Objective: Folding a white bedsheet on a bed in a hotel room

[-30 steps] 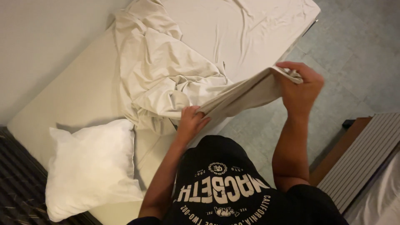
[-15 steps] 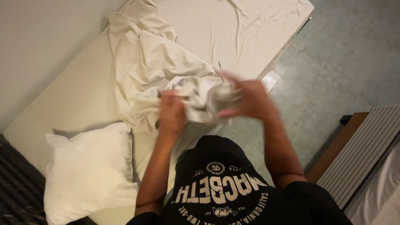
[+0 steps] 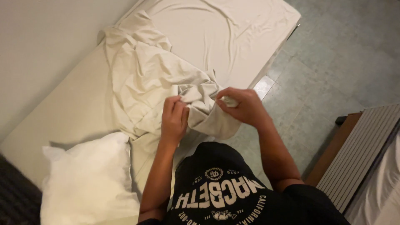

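The crumpled cream cotton bedsheet (image 3: 154,79) lies bunched across the bare cream mattress (image 3: 62,112), its near end gathered at the mattress edge between both hands. The left hand (image 3: 175,118) is closed, fingers pinching a fold of the sheet. The right hand (image 3: 241,106) is closed around another bunched fold just beside it. A white rectangular fabric pillow (image 3: 83,183) rests near the left forearm. A pale green tiled floor (image 3: 341,58) lies to the right.
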